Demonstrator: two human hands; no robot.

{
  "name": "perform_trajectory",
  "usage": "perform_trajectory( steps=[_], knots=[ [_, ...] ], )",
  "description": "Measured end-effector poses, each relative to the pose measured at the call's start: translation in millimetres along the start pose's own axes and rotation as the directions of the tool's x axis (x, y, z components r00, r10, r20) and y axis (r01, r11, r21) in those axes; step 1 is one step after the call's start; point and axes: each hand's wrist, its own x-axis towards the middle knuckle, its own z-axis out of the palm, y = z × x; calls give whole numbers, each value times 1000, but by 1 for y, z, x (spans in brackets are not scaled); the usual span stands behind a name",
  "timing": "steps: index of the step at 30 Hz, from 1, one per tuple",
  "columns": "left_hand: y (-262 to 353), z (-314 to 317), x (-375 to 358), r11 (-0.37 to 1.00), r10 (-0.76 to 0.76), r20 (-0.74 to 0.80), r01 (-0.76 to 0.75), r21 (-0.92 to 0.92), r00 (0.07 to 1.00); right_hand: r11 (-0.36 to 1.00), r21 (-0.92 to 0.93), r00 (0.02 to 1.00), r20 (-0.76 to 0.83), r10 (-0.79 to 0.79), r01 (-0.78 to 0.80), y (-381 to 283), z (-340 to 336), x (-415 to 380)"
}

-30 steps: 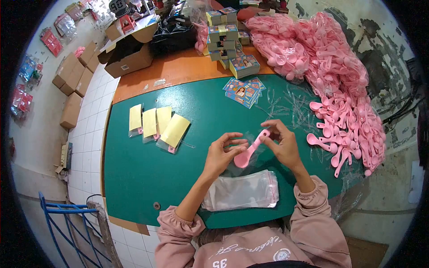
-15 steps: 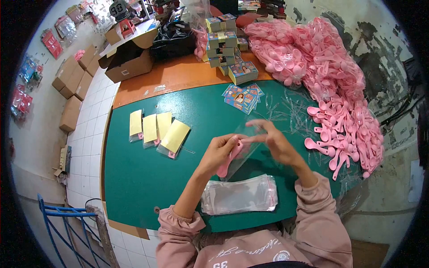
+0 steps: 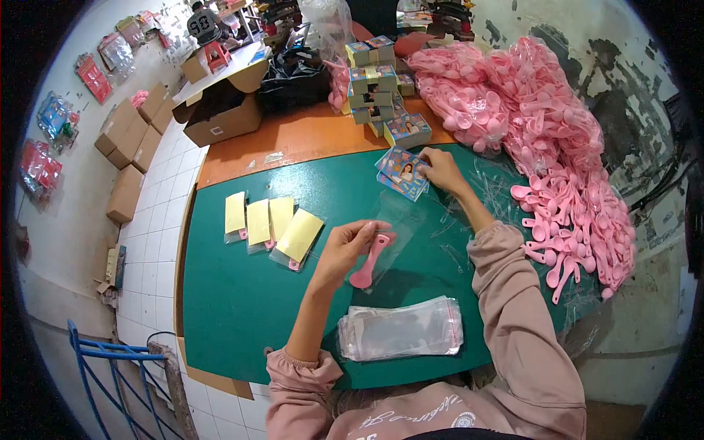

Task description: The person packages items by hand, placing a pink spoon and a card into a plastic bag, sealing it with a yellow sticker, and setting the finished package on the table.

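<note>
My left hand (image 3: 346, 248) pinches a clear plastic bag (image 3: 400, 229) with a pink measuring spoon (image 3: 372, 261) in it, bowl end down, above the green table. Farther off, my right hand (image 3: 444, 173) has its fingers closed at the right edge of a blue printed card (image 3: 404, 170), which lies over others like it. Below my left hand rests a pile of clear plastic bags (image 3: 400, 328). Several filled packets with yellow backs (image 3: 299, 236) lie to the left, pink spoon handles showing at their lower ends.
Loose pink spoons (image 3: 561, 238) spread along the right side, below big plastic bags full of spoons (image 3: 543, 103). Banded card stacks (image 3: 372, 84) rise at the back. Clear plastic strips (image 3: 488, 191) litter the table's right part. An open carton (image 3: 224, 121) stands back left.
My right hand has left the bag and reached away to the printed cards, closing on one. My left hand keeps hold of the bag with the spoon. The view has shifted slightly.
</note>
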Motion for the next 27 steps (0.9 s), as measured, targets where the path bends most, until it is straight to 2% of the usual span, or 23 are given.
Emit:
perform_trajectory(
  steps=[1, 3, 4, 6, 7, 9, 13, 16, 18, 20, 21, 22, 23, 24, 27],
  knots=[
    [4, 0, 1, 1000, 6, -13, -6, 23, 1000, 1000, -2, 1000, 3, -3, 3, -2, -5, -2],
    [8, 0, 2, 999, 12, -31, -11, 40, 999, 959, -283, 996, -85, -32, 6, -16, -18, -12],
    [9, 1, 4, 999, 7, -42, -6, 34, 999, 959, -285, 996, -83, -32, 8, -24, -26, -18],
    [8, 2, 8, 1000, 3, -49, -2, 25, 999, 987, 41, 979, -141, -146, 153, -49, -47, -32],
    [7, 2, 10, 1000, 0, -74, 2, 26, 997, 988, 37, 979, -138, -147, 153, -60, -56, -41],
    [5, 3, 13, 1000, -2, -104, 4, 25, 995, 946, 244, 977, -45, -208, 212, -82, -69, -57],
    [0, 7, 16, 997, 6, -88, 0, 76, 996, 922, 285, 965, -69, -254, 263, -104, -75, -73],
    [1, 8, 14, 992, 7, -84, 4, 129, 996, 931, 195, 948, 18, -318, 308, -114, -77, -78],
    [2, 9, 14, 989, 6, -76, 5, 148, 997, 945, 166, 938, 163, -307, 281, -116, -78, -81],
    [3, 10, 14, 964, -23, -25, 29, 264, 999, 939, 127, 925, 171, -338, 320, -115, -78, -83],
    [3, 12, 14, 964, -25, -24, 30, 265, 999, 929, 88, 912, 180, -369, 359, -114, -78, -84],
    [4, 14, 14, 985, -2, -20, 6, 175, 1000, 929, 89, 912, 180, -369, 358, -115, -80, -85],
    [4, 15, 14, 996, 22, -21, -20, 83, 1000, 948, 144, 957, 26, -290, 284, -117, -83, -87],
    [5, 14, 13, 996, 23, -24, -21, 82, 999, 954, 209, 973, -123, -193, 216, -118, -85, -88],
    [6, 12, 14, 989, 8, -12, -7, 145, 1000, 932, 233, 953, -183, -240, 279, -113, -85, -91]
  ],
)
